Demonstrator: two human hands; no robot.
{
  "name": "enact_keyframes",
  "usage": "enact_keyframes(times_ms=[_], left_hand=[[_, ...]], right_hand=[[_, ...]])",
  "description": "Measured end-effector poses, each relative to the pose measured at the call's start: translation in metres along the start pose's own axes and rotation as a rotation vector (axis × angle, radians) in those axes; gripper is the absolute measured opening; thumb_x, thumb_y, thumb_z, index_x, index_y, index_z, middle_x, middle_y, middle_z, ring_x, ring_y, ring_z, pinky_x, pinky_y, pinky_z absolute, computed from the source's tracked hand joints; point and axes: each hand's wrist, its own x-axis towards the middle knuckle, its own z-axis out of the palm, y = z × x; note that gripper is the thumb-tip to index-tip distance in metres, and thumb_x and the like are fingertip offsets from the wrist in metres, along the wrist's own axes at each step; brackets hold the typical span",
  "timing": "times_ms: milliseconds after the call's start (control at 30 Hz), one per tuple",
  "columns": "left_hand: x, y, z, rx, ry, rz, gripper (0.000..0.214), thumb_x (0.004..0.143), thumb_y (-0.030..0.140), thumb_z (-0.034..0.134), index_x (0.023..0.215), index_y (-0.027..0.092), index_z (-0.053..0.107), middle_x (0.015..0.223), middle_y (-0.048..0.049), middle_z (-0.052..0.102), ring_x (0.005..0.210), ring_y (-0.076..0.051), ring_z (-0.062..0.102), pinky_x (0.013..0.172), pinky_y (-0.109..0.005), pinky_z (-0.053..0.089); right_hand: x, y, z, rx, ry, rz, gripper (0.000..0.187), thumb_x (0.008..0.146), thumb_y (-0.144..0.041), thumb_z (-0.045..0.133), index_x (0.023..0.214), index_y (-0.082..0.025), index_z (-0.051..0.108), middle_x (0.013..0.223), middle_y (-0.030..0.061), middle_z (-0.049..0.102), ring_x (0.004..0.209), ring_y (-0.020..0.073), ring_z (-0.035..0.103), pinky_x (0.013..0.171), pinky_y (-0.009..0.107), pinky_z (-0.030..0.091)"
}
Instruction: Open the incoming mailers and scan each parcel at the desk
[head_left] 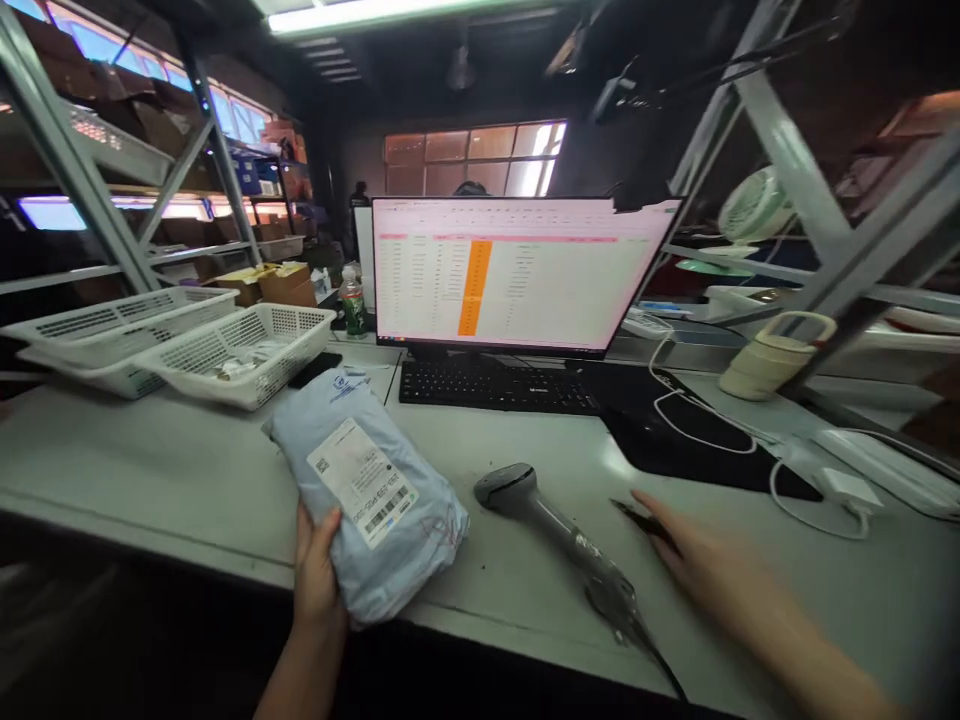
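My left hand (319, 565) grips a pale blue plastic mailer parcel (409, 475) by its lower left side, thumb on top. The parcel is tilted over the front of the desk, its white shipping label (364, 480) with barcode facing up. My right hand (686, 545), blurred, has its fingers closed on a dark, slim, pointed tool (636, 516) low over the desk; its kind is not clear. Between the hands lies a grey handheld barcode scanner (555, 530), with tape around its handle and its cable running off the front edge. Neither hand touches the scanner.
Behind stand a monitor (510, 280) and a black keyboard (495, 387). White plastic baskets (247, 350) and a green-labelled bottle (352, 300) are on the left. To the right are a black mat (675, 430), a charger with white cable (847, 488) and a cream cup (765, 365).
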Motion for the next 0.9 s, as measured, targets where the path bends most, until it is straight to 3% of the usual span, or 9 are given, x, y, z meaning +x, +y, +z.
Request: enact_keyframes(times_ms=[100, 200, 333, 400, 567, 700, 767, 833, 900], left_hand=[[-0.005, -0.004, -0.003, 0.105, -0.025, 0.289, 0.074, 0.083, 0.034, 0.07, 0.15, 0.032, 0.036, 0.149, -0.006, 0.05, 0.134, -0.027, 0.051, 0.11, -0.037, 0.046], [-0.005, 0.002, -0.018, 0.432, -0.003, 0.735, 0.08, 0.082, 0.031, 0.072, 0.151, 0.03, 0.032, 0.152, -0.0102, 0.044, 0.135, -0.028, 0.05, 0.109, -0.04, 0.045], [0.002, 0.031, -0.047, 0.922, -0.107, 1.636, 0.079, 0.082, 0.015, 0.068, 0.147, 0.041, 0.032, 0.131, -0.0049, 0.06, 0.124, -0.026, 0.056, 0.109, -0.05, 0.043], [0.002, 0.043, -0.061, 1.111, -0.201, 1.82, 0.075, 0.081, 0.007, 0.064, 0.142, 0.043, 0.038, 0.122, -0.0016, 0.066, 0.123, -0.024, 0.056, 0.112, -0.05, 0.038], [-0.016, 0.048, -0.089, 1.551, -0.624, 1.468, 0.06, 0.081, 0.004, 0.053, 0.135, 0.03, 0.054, 0.136, -0.0066, 0.062, 0.132, -0.028, 0.049, 0.118, -0.05, 0.026], [-0.025, 0.06, -0.095, 1.536, -0.843, 1.31, 0.055, 0.083, 0.011, 0.055, 0.136, 0.025, 0.054, 0.14, -0.0095, 0.059, 0.135, -0.03, 0.048, 0.119, -0.055, 0.024], [-0.018, 0.074, -0.091, 1.495, -0.831, 1.286, 0.043, 0.089, 0.017, 0.056, 0.131, 0.027, 0.057, 0.133, -0.0074, 0.063, 0.131, -0.027, 0.052, 0.119, -0.053, 0.026], [-0.002, 0.088, -0.085, 1.503, -0.654, 1.203, 0.036, 0.094, 0.027, 0.056, 0.129, 0.026, 0.058, 0.132, -0.0085, 0.063, 0.128, -0.027, 0.054, 0.116, -0.05, 0.033], [0.018, 0.1, -0.078, 1.579, -0.436, 1.009, 0.044, 0.094, 0.04, 0.056, 0.134, 0.022, 0.055, 0.138, -0.0129, 0.057, 0.128, -0.03, 0.053, 0.11, -0.049, 0.04]], right_hand=[[-0.001, -0.004, -0.005, -0.008, 0.049, 0.096, 0.048, 0.082, -0.042, 0.049, 0.125, -0.028, 0.066, 0.113, 0.0181, 0.072, 0.093, 0.0384, 0.07, 0.072, 0.051, 0.055], [0.015, -0.02, -0.02, 0.157, 0.124, 0.164, 0.039, 0.073, -0.042, 0.06, 0.107, -0.028, 0.072, 0.099, 0.0144, 0.074, 0.081, 0.0363, 0.07, 0.064, 0.048, 0.053], [0.021, -0.067, -0.046, 0.813, 0.24, 0.224, 0.034, 0.066, -0.046, 0.072, 0.096, -0.029, 0.07, 0.088, 0.0081, 0.071, 0.073, 0.0275, 0.068, 0.06, 0.041, 0.055], [0.012, -0.1, -0.057, 1.169, 0.189, 0.211, 0.043, 0.065, -0.047, 0.076, 0.103, -0.029, 0.067, 0.094, 0.0048, 0.07, 0.07, 0.0212, 0.068, 0.056, 0.034, 0.056], [-0.019, -0.176, -0.061, 1.434, -0.127, 0.051, 0.046, 0.073, -0.047, 0.075, 0.11, -0.024, 0.062, 0.1, 0.0062, 0.071, 0.067, 0.015, 0.065, 0.04, 0.019, 0.041], [-0.032, -0.213, -0.047, 1.388, -0.406, -0.053, 0.042, 0.082, -0.047, 0.067, 0.114, -0.021, 0.06, 0.12, 0.0117, 0.067, 0.076, 0.0161, 0.067, 0.041, 0.018, 0.039], [-0.032, -0.225, -0.037, 1.33, -0.48, -0.073, 0.039, 0.084, -0.045, 0.064, 0.114, -0.021, 0.059, 0.125, 0.0116, 0.064, 0.079, 0.0165, 0.067, 0.041, 0.019, 0.04], [-0.029, -0.234, -0.024, 1.262, -0.483, -0.069, 0.037, 0.085, -0.044, 0.062, 0.114, -0.021, 0.059, 0.116, 0.0087, 0.066, 0.074, 0.0143, 0.064, 0.041, 0.018, 0.038], [-0.026, -0.239, -0.009, 1.203, -0.453, -0.057, 0.04, 0.086, -0.046, 0.06, 0.117, -0.021, 0.059, 0.1, 0.0052, 0.068, 0.067, 0.0127, 0.06, 0.042, 0.019, 0.037]])
